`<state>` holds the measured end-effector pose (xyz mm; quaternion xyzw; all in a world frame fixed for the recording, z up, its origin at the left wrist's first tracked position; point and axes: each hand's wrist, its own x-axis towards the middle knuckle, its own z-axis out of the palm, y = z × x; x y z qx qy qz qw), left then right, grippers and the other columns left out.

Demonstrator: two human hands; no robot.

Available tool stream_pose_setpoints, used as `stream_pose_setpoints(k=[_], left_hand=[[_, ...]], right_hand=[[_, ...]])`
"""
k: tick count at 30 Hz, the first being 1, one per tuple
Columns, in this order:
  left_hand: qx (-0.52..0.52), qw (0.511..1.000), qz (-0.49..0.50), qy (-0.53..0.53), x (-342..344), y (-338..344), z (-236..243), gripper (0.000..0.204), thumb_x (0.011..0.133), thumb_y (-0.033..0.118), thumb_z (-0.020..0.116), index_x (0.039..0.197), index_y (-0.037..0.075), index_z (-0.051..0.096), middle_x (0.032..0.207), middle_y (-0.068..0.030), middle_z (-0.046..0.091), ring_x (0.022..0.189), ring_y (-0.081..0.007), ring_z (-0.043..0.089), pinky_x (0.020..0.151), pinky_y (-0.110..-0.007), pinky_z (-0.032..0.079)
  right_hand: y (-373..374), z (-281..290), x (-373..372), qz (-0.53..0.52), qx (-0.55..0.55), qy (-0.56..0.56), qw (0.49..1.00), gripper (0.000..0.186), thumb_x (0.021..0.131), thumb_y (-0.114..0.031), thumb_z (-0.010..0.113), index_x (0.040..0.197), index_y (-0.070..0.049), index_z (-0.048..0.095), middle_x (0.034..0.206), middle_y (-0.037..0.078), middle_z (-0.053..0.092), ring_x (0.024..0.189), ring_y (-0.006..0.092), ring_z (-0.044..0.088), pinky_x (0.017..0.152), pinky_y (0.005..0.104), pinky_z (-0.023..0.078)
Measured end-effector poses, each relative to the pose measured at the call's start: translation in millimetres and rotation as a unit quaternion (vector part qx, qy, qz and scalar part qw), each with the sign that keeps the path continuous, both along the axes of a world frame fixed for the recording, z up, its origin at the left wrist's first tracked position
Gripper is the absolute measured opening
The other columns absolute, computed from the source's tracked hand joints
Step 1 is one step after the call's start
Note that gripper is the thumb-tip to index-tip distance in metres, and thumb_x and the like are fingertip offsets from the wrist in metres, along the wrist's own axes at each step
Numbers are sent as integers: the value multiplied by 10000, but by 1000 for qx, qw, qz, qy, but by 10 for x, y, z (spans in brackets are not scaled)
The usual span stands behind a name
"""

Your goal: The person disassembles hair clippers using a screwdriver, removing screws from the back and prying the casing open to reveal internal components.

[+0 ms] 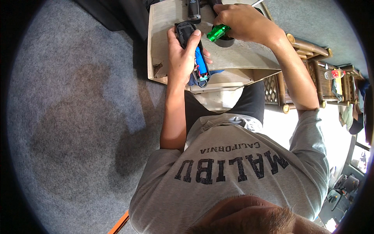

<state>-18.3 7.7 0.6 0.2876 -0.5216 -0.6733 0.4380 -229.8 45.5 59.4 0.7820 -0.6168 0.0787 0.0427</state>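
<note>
My left hand [183,52] is closed around an opened black handheld device [187,33], tilted over the table's near edge. Its long housing shows a blue cylindrical battery [200,58], red wires and a small green circuit board at the near end. In my right hand [243,23] is a screwdriver with a clear green handle [218,32]; its thin metal shaft seems to point away to the far right. The fingers of this hand reach down over a round black container [224,42], and their tips are hidden. Beyond the device lies a black housing part [193,9].
Both hands work over a pale wooden table [245,54] with an open shelf beneath. A blue item [216,71] shows at its near edge. Bamboo furniture [307,46] stands to the right, with a clear bottle [332,74] on it. Grey carpet [78,117] covers the left.
</note>
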Motion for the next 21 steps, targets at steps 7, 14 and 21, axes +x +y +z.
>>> stream_pose_setpoints(k=[7, 14, 21], left_hand=[[-5, 1000, -23, 8, 15, -38, -25, 416, 1014, 219, 703, 1234, 55, 390, 937, -113, 607, 579, -190, 674, 471, -367, 624], [-9, 1000, -22, 11, 13, -21, -18, 411, 1017, 224, 701, 1231, 55, 394, 923, -107, 604, 582, -186, 675, 476, -362, 626], [-11, 1000, -16, 8, 12, -22, -25, 366, 1017, 200, 691, 1221, 39, 432, 990, -124, 650, 597, -187, 678, 486, -362, 622]], right_hand=[[-44, -140, 5, 36, -76, 47, 995, 332, 767, -97, 821, 1094, -149, 798, 1547, 130, 547, 1378, 316, 568, 1077, 417, 535], [-125, -82, -64, 108, -53, 96, 988, 231, 831, -144, 720, 997, 11, 763, 1193, 286, 653, 1172, 366, 633, 988, 452, 513], [-132, -105, 39, 12, -10, 56, 998, 300, 799, -106, 794, 1082, -10, 774, 1541, 168, 542, 1425, 339, 519, 1137, 435, 490]])
